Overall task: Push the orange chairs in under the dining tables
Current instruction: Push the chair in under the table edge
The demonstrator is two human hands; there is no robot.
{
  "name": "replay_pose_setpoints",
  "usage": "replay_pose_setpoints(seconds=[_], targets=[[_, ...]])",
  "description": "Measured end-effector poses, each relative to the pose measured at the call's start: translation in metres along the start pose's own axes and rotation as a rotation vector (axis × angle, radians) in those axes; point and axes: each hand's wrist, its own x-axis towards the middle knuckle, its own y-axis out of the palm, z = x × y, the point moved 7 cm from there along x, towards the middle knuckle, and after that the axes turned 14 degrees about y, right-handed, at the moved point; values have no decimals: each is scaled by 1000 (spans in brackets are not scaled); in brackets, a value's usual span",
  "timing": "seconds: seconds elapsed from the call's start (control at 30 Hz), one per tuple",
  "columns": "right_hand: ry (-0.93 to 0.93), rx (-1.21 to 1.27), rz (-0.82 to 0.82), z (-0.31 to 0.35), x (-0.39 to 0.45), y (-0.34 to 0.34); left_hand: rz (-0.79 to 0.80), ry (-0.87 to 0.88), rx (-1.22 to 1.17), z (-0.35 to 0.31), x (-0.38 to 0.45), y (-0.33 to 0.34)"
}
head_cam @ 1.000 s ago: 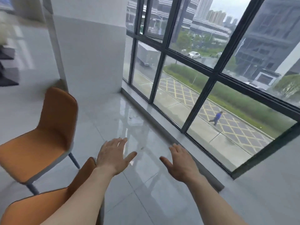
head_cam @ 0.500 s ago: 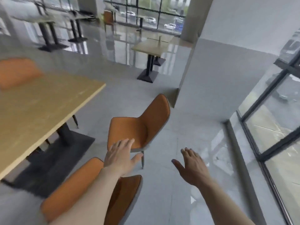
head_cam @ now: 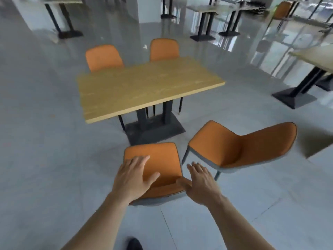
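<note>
A wooden dining table [head_cam: 144,87] on a black pedestal base stands ahead of me. Two orange chairs stand pulled out on its near side. The near chair [head_cam: 162,159] faces the table with its back toward me. The right chair [head_cam: 234,147] is turned sideways, its back pointing right. My left hand [head_cam: 133,177] hovers open over the near chair's backrest, fingers spread. My right hand [head_cam: 200,181] is open at the backrest's right edge; whether it touches I cannot tell. Two more orange chairs, the far left one [head_cam: 103,57] and the far right one [head_cam: 164,49], stand tucked in at the table's far side.
Grey tiled floor surrounds the table. Another table [head_cam: 313,58] with a black base [head_cam: 293,100] stands at the right. Several more tables and an orange chair [head_cam: 282,10] stand at the back near the windows. My shoe [head_cam: 134,244] shows at the bottom.
My view has swung left from the window to the table. Both hands, open all along, are now over the near chair's backrest instead of above the floor.
</note>
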Motion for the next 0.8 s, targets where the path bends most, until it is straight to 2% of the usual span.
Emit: replay_pose_setpoints(seconds=[0.17, 0.3, 0.57, 0.8], targets=[[-102, -56, 53, 4, -1, 62, 118, -104, -50, 6, -40, 65], [-136, -84, 58, -6, 3, 93, 183, -98, -54, -4, -52, 99], [-197, -157, 18, 5, 25, 108, 188, -75, -29, 15, -38, 113], [-258, -132, 8, 17, 52, 111, 80, -62, 47, 35, -24, 110]])
